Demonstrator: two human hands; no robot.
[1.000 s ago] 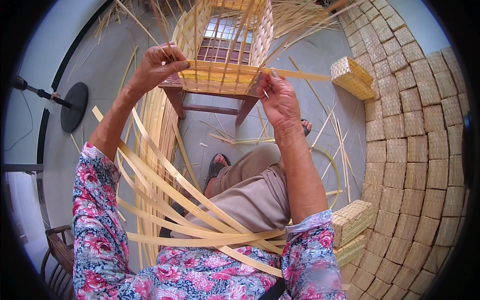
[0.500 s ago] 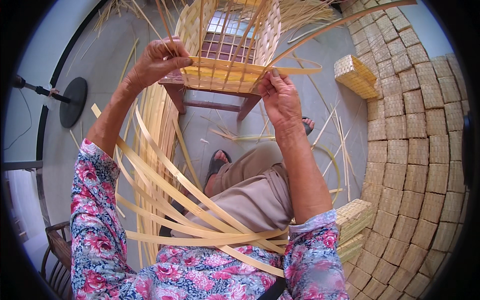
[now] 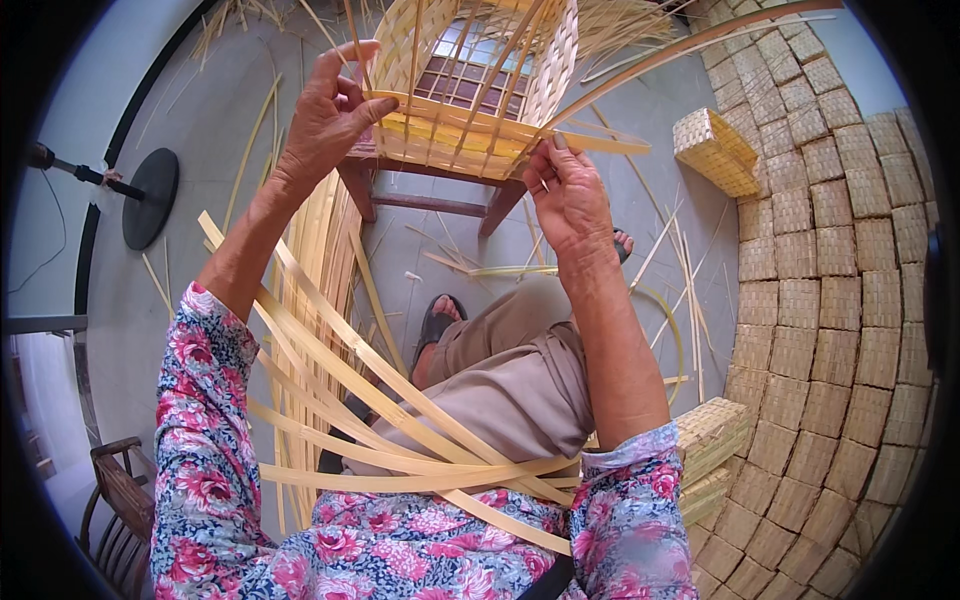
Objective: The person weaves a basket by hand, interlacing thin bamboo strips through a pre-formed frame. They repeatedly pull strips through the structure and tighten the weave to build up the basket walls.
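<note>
A partly woven bamboo basket (image 3: pixel 553 75) rests tilted on a small dark-red wooden stool (image 3: pixel 425 205), with loose upright strips rising on its near side. Across that side runs a flat, pale bamboo strip (image 3: pixel 610 143), its tail sticking out to the right. My left hand (image 3: pixel 330 125) is at the near left corner. Its thumb presses on the strip, while its index finger is raised beside an upright. At the near right corner my right hand (image 3: pixel 568 195) pinches the strip between thumb and fingers; its other fingers are curled.
Several loose bamboo strips (image 3: pixel 350 375) lie across my lap, beside a long bundle of strips (image 3: pixel 325 225). To the right stand a small woven basket (image 3: pixel 715 150) and rows of stacked woven pieces (image 3: pixel 840 245). A round black stand base (image 3: pixel 150 198) is at left; a wooden chair (image 3: pixel 120 490) stands lower left.
My left index finger has lifted away from the uprights and its grip has loosened. The basket has shifted slightly right and tilted. My right hand keeps its pinch.
</note>
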